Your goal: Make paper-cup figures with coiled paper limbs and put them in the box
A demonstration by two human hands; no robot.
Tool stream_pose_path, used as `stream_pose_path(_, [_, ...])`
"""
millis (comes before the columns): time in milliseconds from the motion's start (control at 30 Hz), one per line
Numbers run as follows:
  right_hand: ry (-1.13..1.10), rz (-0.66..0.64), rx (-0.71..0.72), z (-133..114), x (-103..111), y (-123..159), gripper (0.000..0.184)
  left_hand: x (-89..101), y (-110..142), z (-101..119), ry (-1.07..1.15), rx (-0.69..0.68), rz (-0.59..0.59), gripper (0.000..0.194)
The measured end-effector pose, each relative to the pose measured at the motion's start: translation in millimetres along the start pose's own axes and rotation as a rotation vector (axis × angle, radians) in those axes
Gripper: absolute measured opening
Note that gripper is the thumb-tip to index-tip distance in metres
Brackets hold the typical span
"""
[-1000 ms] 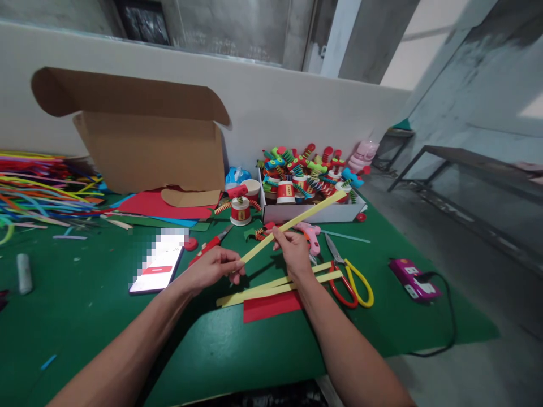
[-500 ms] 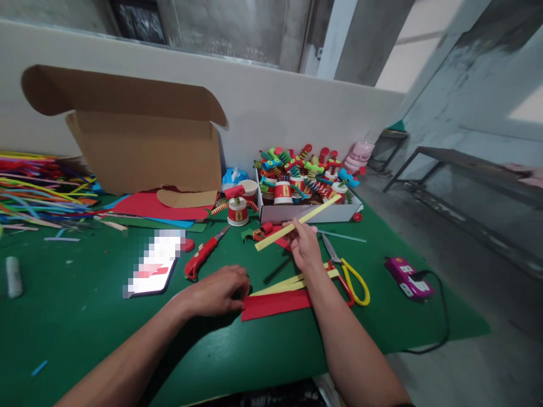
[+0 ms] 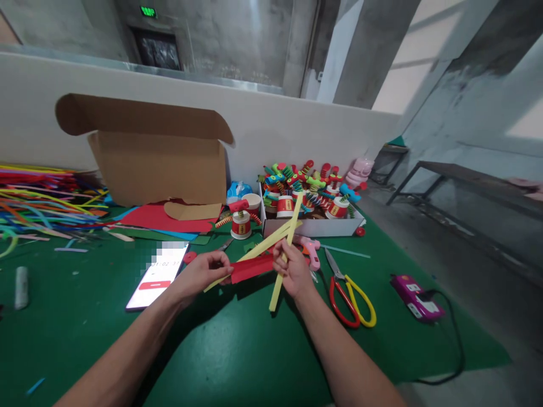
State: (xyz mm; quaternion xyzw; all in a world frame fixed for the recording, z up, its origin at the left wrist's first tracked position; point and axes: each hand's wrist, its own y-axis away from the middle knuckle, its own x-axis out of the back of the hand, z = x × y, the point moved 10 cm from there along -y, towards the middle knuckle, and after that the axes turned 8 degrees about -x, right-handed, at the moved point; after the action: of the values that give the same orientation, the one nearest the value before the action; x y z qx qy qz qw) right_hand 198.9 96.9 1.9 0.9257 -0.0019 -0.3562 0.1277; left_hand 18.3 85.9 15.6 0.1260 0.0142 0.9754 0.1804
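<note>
My left hand (image 3: 207, 273) pinches the left end of a red paper strip (image 3: 252, 268), with yellow paper strips (image 3: 265, 244) lying along its far side. At the strip's other end is my right hand (image 3: 292, 267), closed on a separate yellow paper strip (image 3: 276, 291) that slants up past the fingers. These fingers also meet the red paper; how firmly they grip it is hidden. The papers are raised above the green table. Scissors (image 3: 341, 282) with one red and one yellow handle lie right of my right hand. A pink glue gun (image 3: 313, 252) lies just behind it.
A white box (image 3: 316, 227) full of paper-cup figures stands at the back, with one figure (image 3: 241, 224) beside it. An open cardboard box (image 3: 165, 164), coloured strips (image 3: 51, 198) and a phone (image 3: 155, 282) are to the left. A purple corded device (image 3: 418, 297) sits at the right.
Both hands have lifted the red paper and yellow strips off the table. My right hand's yellow strip has turned steeper. The scissors and glue gun are now uncovered, and the view has tilted up.
</note>
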Motion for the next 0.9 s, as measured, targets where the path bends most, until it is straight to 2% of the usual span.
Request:
stream_pose_path(100, [0.125, 0.047, -0.025, 16, 2, -2, 0.028, -1.7, 1, 2, 0.017, 0.004, 0.022, 0.038])
stream_pose_path(200, [0.204, 0.104, -0.055, 25, 9, -3, 0.028, 5.3, 1, 7, 0.034, -0.040, 0.066, 0.039])
stream_pose_path(367, [0.175, 0.167, -0.095, 28, 17, -3, 0.033, 35.3, 2, 5, 0.149, -0.101, 0.294, 0.043])
stream_pose_path(467, [0.140, 0.135, -0.068, 28, 9, -2, 0.039, 35.9, 3, 5, 0.204, -0.139, 0.366, 0.044])
stream_pose_path(533, [0.116, 0.107, -0.071, 31, 2, 0, 0.039, 20.0, 2, 7, 0.216, -0.141, 0.299, 0.043])
stream_pose_path(633, [0.127, 0.089, -0.093, 36, -1, 2, 0.040, -17.0, 1, 11, 0.156, -0.091, 0.068, 0.043])
stream_pose_path(700, [0.165, 0.078, -0.110, 39, -2, 2, 0.041, -33.2, 2, 12, 0.101, -0.063, -0.044, 0.043])
stream_pose_path(900, [0.305, -0.047, -0.143, 46, -19, 7, 0.044, -34.7, 4, 6, 0.057, -0.022, -0.081, 0.051])
